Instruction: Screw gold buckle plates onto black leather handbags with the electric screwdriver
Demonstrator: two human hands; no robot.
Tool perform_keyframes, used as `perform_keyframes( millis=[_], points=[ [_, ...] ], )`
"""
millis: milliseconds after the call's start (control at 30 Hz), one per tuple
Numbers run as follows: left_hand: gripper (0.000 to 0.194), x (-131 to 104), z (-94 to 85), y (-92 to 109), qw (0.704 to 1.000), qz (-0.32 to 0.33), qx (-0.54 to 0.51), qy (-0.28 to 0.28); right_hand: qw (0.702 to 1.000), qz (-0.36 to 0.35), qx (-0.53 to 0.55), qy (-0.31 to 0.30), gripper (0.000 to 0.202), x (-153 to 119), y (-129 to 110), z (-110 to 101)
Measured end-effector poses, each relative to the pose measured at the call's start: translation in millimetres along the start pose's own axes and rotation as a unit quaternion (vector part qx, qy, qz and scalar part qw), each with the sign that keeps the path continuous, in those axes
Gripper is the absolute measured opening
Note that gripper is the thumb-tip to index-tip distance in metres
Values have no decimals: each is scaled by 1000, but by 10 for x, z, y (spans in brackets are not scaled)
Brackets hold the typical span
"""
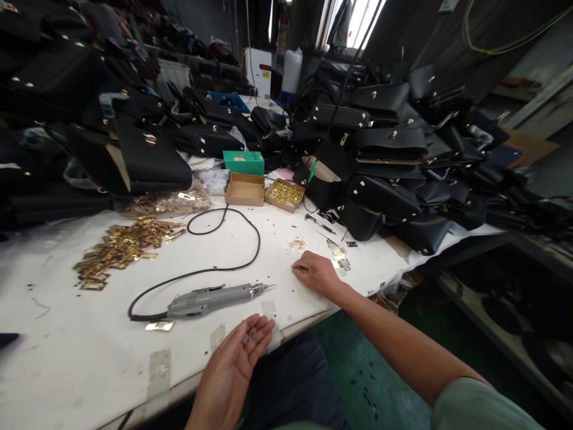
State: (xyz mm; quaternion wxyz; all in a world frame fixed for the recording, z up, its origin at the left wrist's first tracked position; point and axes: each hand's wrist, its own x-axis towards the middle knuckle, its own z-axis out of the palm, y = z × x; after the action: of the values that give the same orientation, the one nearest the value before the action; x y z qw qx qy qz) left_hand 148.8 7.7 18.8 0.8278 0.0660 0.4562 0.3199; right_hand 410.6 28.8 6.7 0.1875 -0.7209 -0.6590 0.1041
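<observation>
My left hand (pixel 233 361) is palm up at the table's front edge, fingers stretched out and slightly cupped. A small shiny bit seems to lie by its fingers, too small to name. To the right, my right hand (pixel 317 275) rests on the white table (pixel 250 251) with thumb and fingertips pinched together; whatever they grip is hidden. Just beyond it lies a scatter of tiny gold-coloured pieces (pixel 296 244). Metal plates (pixel 339 255) sit beside its knuckles. A grey electric screwdriver (pixel 210 300) lies between the hands and the cord, its bit pointing right.
A black cord (pixel 259 239) loops across the table. Gold metal plates (pixel 120 251) are heaped at left. Behind stand an empty cardboard box (pixel 245 190), a box of gold fittings (pixel 285 193) and a green box (pixel 244 162). Black bags (pixel 389 143) are piled on both sides.
</observation>
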Motion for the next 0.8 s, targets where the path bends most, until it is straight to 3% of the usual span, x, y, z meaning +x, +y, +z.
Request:
perform_keyframes(
  millis=[200,500,800],
  points=[
    [22,8,-27,-14,1000,3,-1,-5,999,3,23,-32,11,-167,-73,-69],
    [20,-2,-10,-7,1000,9,5,-7,995,-65,75,-21,11,-806,-243,-48],
    [20,-45,30,-11,1000,21,6,-1,988,-145,48,-20,11,-957,-184,-62]
  ],
)
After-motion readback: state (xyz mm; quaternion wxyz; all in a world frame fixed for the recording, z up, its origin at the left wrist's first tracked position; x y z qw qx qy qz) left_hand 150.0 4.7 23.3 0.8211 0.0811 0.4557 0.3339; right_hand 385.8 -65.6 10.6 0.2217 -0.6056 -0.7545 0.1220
